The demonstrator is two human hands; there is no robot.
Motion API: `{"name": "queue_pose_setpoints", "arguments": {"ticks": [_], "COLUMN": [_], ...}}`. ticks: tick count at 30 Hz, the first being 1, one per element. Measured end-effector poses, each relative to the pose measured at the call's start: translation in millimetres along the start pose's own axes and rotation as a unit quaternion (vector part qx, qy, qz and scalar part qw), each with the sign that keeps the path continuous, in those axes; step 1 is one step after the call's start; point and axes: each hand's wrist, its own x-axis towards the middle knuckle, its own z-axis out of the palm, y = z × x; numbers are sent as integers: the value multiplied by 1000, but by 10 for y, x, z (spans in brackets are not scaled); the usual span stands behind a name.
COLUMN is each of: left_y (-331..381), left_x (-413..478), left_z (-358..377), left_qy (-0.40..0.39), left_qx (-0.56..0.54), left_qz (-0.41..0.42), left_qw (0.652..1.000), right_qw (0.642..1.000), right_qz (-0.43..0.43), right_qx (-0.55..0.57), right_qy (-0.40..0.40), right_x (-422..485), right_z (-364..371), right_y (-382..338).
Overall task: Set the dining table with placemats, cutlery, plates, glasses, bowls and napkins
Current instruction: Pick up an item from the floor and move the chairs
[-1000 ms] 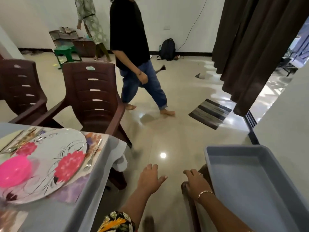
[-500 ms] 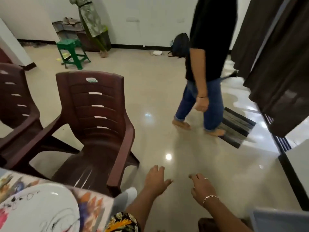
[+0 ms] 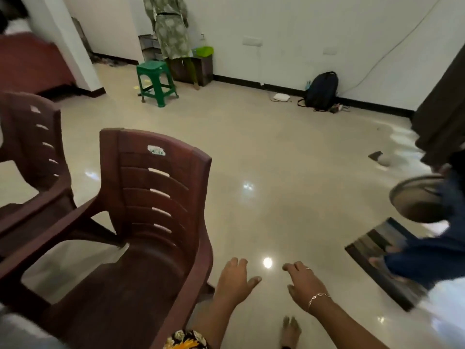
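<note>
- My left hand (image 3: 235, 280) and right hand (image 3: 305, 285) are spread loosely, holding nothing.
- The chair (image 3: 151, 222) edge is just left of my left hand; open floor (image 3: 276, 159) lies ahead.
- A blurred round plate (image 3: 417, 200) is up right of my right hand, its holder cut off.

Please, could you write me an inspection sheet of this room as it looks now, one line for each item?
Surface: glossy tiled floor; table top not in view.
Job's things: nothing seen for certain; a blurred round dish or lid at the right edge.
Clutter: green stool, dark backpack, striped mat.
Grippers: left hand and right hand open, holding nothing.
Cables: white cable down the far wall.
Surroundings: brown chair near, second chair at left; person in green at the far wall.
</note>
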Motion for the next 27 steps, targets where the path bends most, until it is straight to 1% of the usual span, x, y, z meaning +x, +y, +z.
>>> {"name": "queue_pose_setpoints", "arguments": {"ticks": [5,8,11,14,19,25,27], "left_y": [447,687,770,660,247,-328,-489], "left_x": [1108,1640,2056,2393,2959,3780,4005], "left_z": [-365,-580,-789,-984,-1287,-1960,-2216], "left_qy": [20,32,48,68,89,133,156], "left_qx": [-69,-99,-120,-153,-191,-251,-272], "left_qz": [-83,-114,-138,-181,-269,-359,-376], "left_qw": [994,988,982,969,940,889,872], "right_qw": [995,992,991,982,960,921,908], "right_qz": [-76,-91,-95,-149,-242,-334,-363], "right_qx": [-58,-84,-94,-112,-136,-190,-200], "right_qy": [-17,-7,-4,-18,-21,-69,-69], "right_x": [966,1518,2049,2622,3670,4928,5335], "right_z": [-769,-1260,-1569,-1744,-2012,-2407,-2571], "right_y": [587,878,974,850,436,-183,-409]}}
